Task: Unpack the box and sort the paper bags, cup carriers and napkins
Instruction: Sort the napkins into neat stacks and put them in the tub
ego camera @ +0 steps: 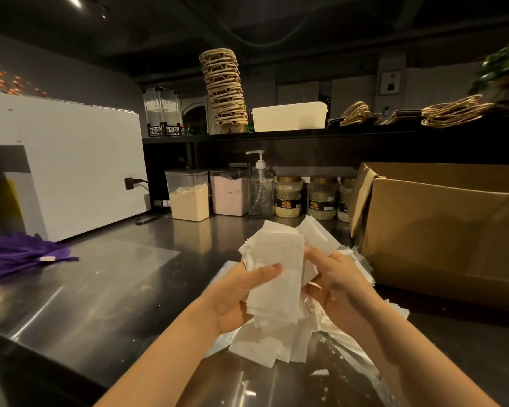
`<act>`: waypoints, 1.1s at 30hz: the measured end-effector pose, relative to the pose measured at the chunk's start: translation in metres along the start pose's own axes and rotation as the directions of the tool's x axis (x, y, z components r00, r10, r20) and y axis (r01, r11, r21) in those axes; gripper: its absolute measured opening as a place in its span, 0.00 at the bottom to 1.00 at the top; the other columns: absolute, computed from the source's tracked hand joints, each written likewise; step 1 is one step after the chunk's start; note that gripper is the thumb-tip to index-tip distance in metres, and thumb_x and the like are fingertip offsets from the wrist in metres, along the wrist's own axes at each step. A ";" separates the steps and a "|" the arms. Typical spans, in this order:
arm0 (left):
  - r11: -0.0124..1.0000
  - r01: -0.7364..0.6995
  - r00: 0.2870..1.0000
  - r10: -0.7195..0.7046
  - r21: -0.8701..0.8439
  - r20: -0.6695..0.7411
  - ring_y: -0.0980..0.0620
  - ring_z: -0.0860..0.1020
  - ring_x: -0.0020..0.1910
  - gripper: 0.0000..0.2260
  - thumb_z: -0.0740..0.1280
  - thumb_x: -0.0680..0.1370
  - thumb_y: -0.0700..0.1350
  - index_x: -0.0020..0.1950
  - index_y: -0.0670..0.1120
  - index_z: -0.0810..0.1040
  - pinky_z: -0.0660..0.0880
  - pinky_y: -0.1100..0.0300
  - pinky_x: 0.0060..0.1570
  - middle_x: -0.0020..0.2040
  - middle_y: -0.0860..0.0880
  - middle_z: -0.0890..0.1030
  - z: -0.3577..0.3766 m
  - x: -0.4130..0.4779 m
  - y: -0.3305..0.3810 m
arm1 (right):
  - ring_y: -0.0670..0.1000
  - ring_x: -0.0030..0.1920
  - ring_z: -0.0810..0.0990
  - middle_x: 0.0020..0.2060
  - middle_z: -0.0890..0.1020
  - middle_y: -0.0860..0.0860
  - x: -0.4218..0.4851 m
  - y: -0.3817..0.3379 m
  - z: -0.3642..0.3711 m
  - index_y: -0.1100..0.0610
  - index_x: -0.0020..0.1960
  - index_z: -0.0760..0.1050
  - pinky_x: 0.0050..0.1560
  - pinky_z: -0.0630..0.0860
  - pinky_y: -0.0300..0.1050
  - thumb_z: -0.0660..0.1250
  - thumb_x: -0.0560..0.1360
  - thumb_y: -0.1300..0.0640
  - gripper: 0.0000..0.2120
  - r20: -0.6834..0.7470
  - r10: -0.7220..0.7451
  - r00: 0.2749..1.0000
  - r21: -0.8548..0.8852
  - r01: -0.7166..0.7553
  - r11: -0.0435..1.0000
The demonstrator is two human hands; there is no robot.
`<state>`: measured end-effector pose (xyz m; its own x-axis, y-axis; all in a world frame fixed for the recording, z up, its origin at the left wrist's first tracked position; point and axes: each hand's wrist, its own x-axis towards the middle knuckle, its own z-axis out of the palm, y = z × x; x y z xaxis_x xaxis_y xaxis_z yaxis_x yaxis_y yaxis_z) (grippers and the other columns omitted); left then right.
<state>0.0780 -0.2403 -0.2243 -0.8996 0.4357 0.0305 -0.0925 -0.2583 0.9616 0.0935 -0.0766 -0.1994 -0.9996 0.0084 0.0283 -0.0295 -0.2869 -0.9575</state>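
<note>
A loose bundle of white napkins (274,277) is held above the steel counter in both hands. My left hand (241,292) grips the bundle from the left, thumb across the top sheet. My right hand (332,277) grips it from the right, fingers curled into the stack. More napkins (265,342) lie below on a clear plastic wrapper (347,365). The open cardboard box (441,230) stands to the right. On the upper shelf stands a tall stack of brown cup carriers (225,92), and the paper bags (453,113) with twine handles lie at the right.
A white machine (71,165) fills the left, with a purple cloth (21,254) before it. Powder containers (188,195), a pump bottle (260,189) and jars (288,196) line the back. A cream tub (288,116) sits on the shelf.
</note>
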 end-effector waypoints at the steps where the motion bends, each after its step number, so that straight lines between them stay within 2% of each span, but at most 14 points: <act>1: 1.000 0.009 1.000 -0.009 0.018 -0.002 0.42 0.82 0.55 0.25 0.75 0.69 0.46 0.65 0.49 0.75 0.79 0.42 0.54 0.51 0.43 0.83 0.000 0.000 -0.001 | 0.56 0.49 0.81 0.48 0.83 0.55 0.000 0.000 0.000 0.56 0.54 0.76 0.45 0.81 0.51 0.71 0.73 0.54 0.12 -0.014 -0.001 1.000 -0.004 0.001 1.000; 4: 0.996 0.038 0.999 -0.039 0.076 0.010 0.44 0.83 0.52 0.21 0.75 0.71 0.44 0.62 0.51 0.75 0.78 0.42 0.54 0.48 0.45 0.84 0.001 -0.002 -0.001 | 0.59 0.51 0.80 0.51 0.81 0.58 0.001 0.001 -0.002 0.56 0.58 0.74 0.52 0.80 0.56 0.70 0.73 0.49 0.17 -0.029 0.031 0.999 -0.030 -0.032 0.999; 7: 0.995 0.054 0.998 -0.057 0.089 0.033 0.44 0.83 0.51 0.33 0.83 0.59 0.47 0.62 0.51 0.76 0.79 0.43 0.52 0.48 0.45 0.84 0.003 -0.002 -0.001 | 0.58 0.47 0.80 0.48 0.81 0.57 0.002 0.001 -0.003 0.55 0.56 0.75 0.46 0.81 0.52 0.68 0.76 0.50 0.12 -0.038 0.028 0.999 -0.028 -0.030 0.999; 9: 0.995 0.067 0.995 -0.072 0.074 0.063 0.44 0.83 0.50 0.40 0.85 0.53 0.48 0.63 0.50 0.76 0.80 0.44 0.50 0.48 0.44 0.84 0.002 -0.002 -0.001 | 0.58 0.48 0.81 0.49 0.81 0.57 0.004 0.002 -0.004 0.56 0.59 0.74 0.47 0.81 0.53 0.68 0.76 0.50 0.15 -0.036 0.030 0.999 -0.008 -0.030 1.000; 13: 0.995 0.081 0.992 -0.087 0.064 0.088 0.44 0.83 0.52 0.41 0.85 0.54 0.47 0.65 0.48 0.74 0.80 0.46 0.50 0.50 0.44 0.84 0.001 -0.001 -0.002 | 0.56 0.46 0.81 0.47 0.81 0.55 0.005 0.000 -0.004 0.55 0.59 0.73 0.42 0.80 0.51 0.66 0.77 0.49 0.14 -0.050 0.029 0.998 0.014 -0.028 1.000; 15: 0.994 0.078 0.993 -0.085 0.077 0.085 0.44 0.82 0.54 0.42 0.85 0.53 0.47 0.65 0.48 0.74 0.80 0.46 0.51 0.52 0.44 0.84 0.002 -0.001 -0.002 | 0.57 0.49 0.81 0.50 0.81 0.55 0.005 0.000 -0.006 0.55 0.62 0.72 0.49 0.80 0.56 0.64 0.78 0.48 0.16 -0.038 0.027 0.999 0.049 -0.025 0.998; 18: 0.992 0.079 0.992 -0.087 0.098 0.088 0.44 0.82 0.54 0.40 0.85 0.54 0.47 0.63 0.49 0.75 0.80 0.46 0.52 0.51 0.45 0.84 0.002 0.000 -0.002 | 0.58 0.53 0.80 0.54 0.80 0.56 0.003 -0.001 -0.008 0.54 0.65 0.69 0.55 0.78 0.59 0.63 0.78 0.47 0.18 -0.021 0.041 0.999 0.072 -0.040 0.997; 21: 0.989 0.081 0.993 -0.090 0.122 0.070 0.44 0.81 0.55 0.39 0.85 0.55 0.48 0.63 0.49 0.76 0.80 0.47 0.52 0.53 0.45 0.83 0.000 -0.001 -0.001 | 0.59 0.52 0.80 0.53 0.80 0.57 0.002 -0.001 -0.008 0.57 0.61 0.74 0.54 0.79 0.59 0.68 0.76 0.53 0.15 0.016 0.038 0.999 0.019 -0.038 0.999; 23: 0.990 0.084 0.994 -0.091 0.116 0.062 0.44 0.82 0.54 0.34 0.84 0.59 0.46 0.63 0.49 0.76 0.80 0.47 0.52 0.52 0.45 0.84 -0.001 -0.001 -0.001 | 0.60 0.52 0.80 0.52 0.81 0.58 0.000 -0.001 -0.008 0.56 0.59 0.76 0.53 0.80 0.58 0.70 0.74 0.55 0.14 0.035 0.042 0.999 0.001 -0.042 0.999; 25: 0.989 0.088 0.995 -0.093 0.119 0.040 0.45 0.82 0.52 0.28 0.80 0.65 0.42 0.62 0.50 0.76 0.80 0.46 0.53 0.50 0.45 0.84 0.000 -0.002 0.000 | 0.60 0.52 0.80 0.51 0.81 0.57 0.001 -0.001 -0.008 0.56 0.58 0.77 0.51 0.81 0.57 0.69 0.75 0.56 0.12 0.032 0.042 0.999 -0.007 -0.041 0.999; 27: 0.988 0.088 0.995 -0.093 0.123 0.037 0.45 0.82 0.53 0.29 0.81 0.64 0.42 0.63 0.50 0.76 0.79 0.45 0.54 0.50 0.45 0.84 0.000 -0.002 0.000 | 0.61 0.52 0.80 0.51 0.81 0.59 0.002 -0.001 -0.009 0.58 0.58 0.78 0.52 0.80 0.58 0.68 0.75 0.58 0.12 0.018 0.032 0.999 -0.018 -0.032 0.999; 29: 0.989 0.088 0.995 -0.093 0.115 0.041 0.44 0.81 0.54 0.30 0.80 0.63 0.42 0.63 0.50 0.76 0.79 0.45 0.54 0.51 0.45 0.84 0.001 -0.002 -0.001 | 0.60 0.53 0.80 0.53 0.81 0.59 0.003 -0.001 -0.010 0.57 0.59 0.77 0.54 0.79 0.59 0.68 0.76 0.56 0.13 -0.002 0.033 0.999 -0.004 -0.033 0.999; 33: 0.991 0.094 0.995 -0.097 0.093 0.020 0.42 0.78 0.59 0.25 0.74 0.67 0.38 0.63 0.50 0.75 0.79 0.45 0.55 0.54 0.44 0.82 0.000 -0.002 -0.001 | 0.59 0.55 0.79 0.54 0.79 0.56 0.003 -0.002 -0.014 0.55 0.64 0.73 0.56 0.78 0.58 0.66 0.77 0.52 0.17 0.025 0.017 1.000 0.042 -0.018 0.999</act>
<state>0.0796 -0.2406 -0.2252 -0.8779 0.4754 -0.0572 -0.1369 -0.1347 0.9814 0.0907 -0.0628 -0.2011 -0.9996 -0.0206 0.0190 -0.0112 -0.3268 -0.9450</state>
